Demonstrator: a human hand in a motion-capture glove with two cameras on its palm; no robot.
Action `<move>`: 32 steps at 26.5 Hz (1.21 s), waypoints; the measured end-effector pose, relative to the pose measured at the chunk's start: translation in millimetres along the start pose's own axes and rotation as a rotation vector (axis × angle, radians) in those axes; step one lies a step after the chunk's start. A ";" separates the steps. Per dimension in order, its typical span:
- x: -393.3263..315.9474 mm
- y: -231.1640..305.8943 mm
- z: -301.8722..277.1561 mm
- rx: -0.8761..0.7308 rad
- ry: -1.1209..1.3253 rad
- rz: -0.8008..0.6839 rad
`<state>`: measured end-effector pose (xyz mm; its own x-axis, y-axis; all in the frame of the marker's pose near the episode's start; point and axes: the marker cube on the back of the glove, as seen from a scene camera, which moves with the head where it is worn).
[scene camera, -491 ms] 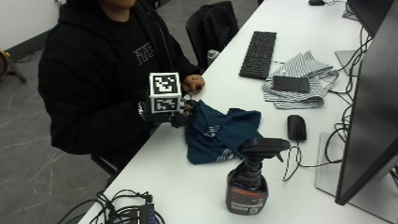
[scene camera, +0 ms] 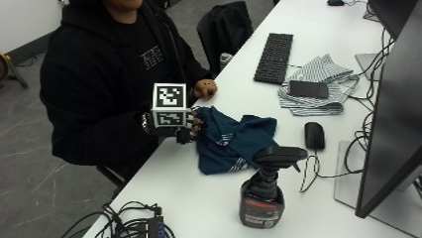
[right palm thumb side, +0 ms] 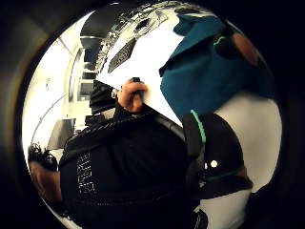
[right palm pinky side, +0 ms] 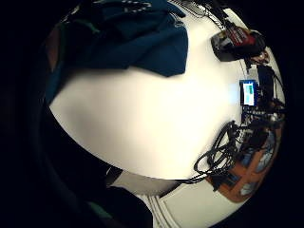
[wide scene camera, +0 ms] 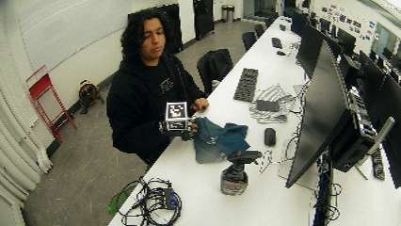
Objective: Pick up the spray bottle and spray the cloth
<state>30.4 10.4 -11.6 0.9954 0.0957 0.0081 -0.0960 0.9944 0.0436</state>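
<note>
Nothing moved since before: gloved right hand w/ curled fingers on edge of crumpled dark teal cloth, can't tell if gripping. Black spray bottle w/ red label stands on white bench nr cloth, untouched.

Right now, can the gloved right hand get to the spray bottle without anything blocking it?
Probably yes. The right hand sits at the table edge beside the blue cloth, holding nothing. The spray bottle stands upright beyond the cloth's near corner, with bare table between them. Only the cloth's edge lies close to that path.
</note>
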 end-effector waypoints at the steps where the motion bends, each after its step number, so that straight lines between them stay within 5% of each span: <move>1: 5.9 0.8 -2.4 0.010 -0.003 0.018; 32: 235.4 -51.5 -193.6 0.326 0.009 0.496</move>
<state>270.4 -9.7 -205.3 0.8314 0.5470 0.0973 -0.5442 0.7665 0.3410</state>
